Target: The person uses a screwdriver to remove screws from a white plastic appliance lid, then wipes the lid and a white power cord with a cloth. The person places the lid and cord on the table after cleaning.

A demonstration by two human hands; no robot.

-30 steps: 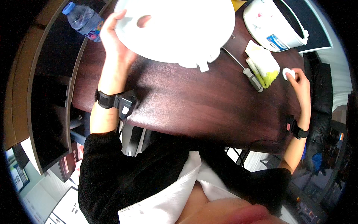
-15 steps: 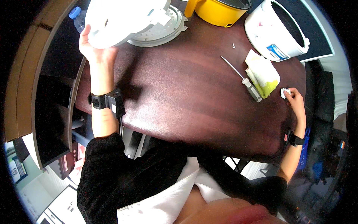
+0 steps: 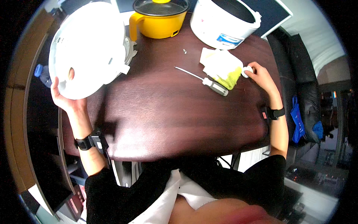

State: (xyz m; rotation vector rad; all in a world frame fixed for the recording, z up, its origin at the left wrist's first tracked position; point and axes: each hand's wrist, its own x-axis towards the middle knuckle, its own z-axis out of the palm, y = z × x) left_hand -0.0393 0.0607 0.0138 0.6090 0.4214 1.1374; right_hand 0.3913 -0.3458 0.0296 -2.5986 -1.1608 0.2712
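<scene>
My left hand (image 3: 71,100) grips the lower edge of a large white plastic lid (image 3: 89,44), which is raised and tilted over the table's left side. The lid has a round hole near my thumb and a small tab on its right edge. At the right, my right hand (image 3: 261,76) pinches a small white round part (image 3: 247,71) just beside a white and yellow-green cloth (image 3: 223,67). A screwdriver (image 3: 215,86) with a grey handle lies against the cloth, its tip pointing left. Behind the lid, a grey-white perforated disc (image 3: 131,52) is mostly hidden.
On the far side stand a yellow pot (image 3: 160,24) with a dark lid and a white appliance body (image 3: 220,26) with a blue label. Tiny screws (image 3: 185,51) lie on the dark brown table (image 3: 160,115). A blue-capped bottle (image 3: 44,74) is beyond the left edge.
The view has shifted, so the table's things sit farther left. The white lid now shows its broad face more fully and covers most of the perforated disc. Both hands keep their hold.
</scene>
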